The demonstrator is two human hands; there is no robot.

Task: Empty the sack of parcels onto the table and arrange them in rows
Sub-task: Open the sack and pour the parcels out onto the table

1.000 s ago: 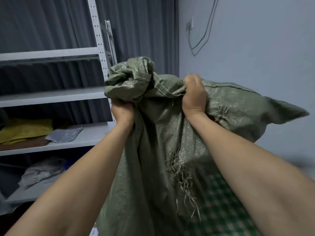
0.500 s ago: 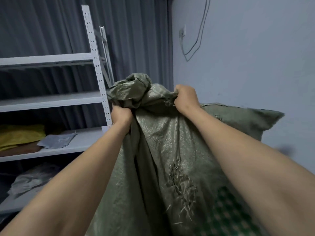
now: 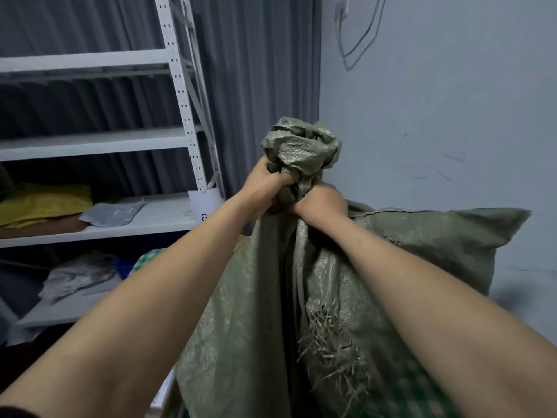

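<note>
A big green woven sack [image 3: 259,312] hangs in front of me and fills the lower middle of the view. Its top is bunched into a crumpled knot of cloth. My left hand [image 3: 265,184] grips that bunched neck from the left. My right hand [image 3: 319,205] grips it just below and to the right, touching the left hand. One corner of the sack sticks out to the right. A frayed tear shows on its front. The parcels are hidden inside; a bit of green checked cloth [image 3: 147,257] shows beside my left forearm.
A white metal shelf rack [image 3: 180,116] stands at the left, holding a yellow bag [image 3: 42,203], a grey pouch [image 3: 111,212] and a crumpled grey bag [image 3: 78,276] lower down. Grey curtains hang behind it. A pale wall with a cable [image 3: 361,40] is to the right.
My hands have come together on the sack's neck; the right hand slid left from the sack's top edge to beside the left hand. The sack top has dropped lower.
</note>
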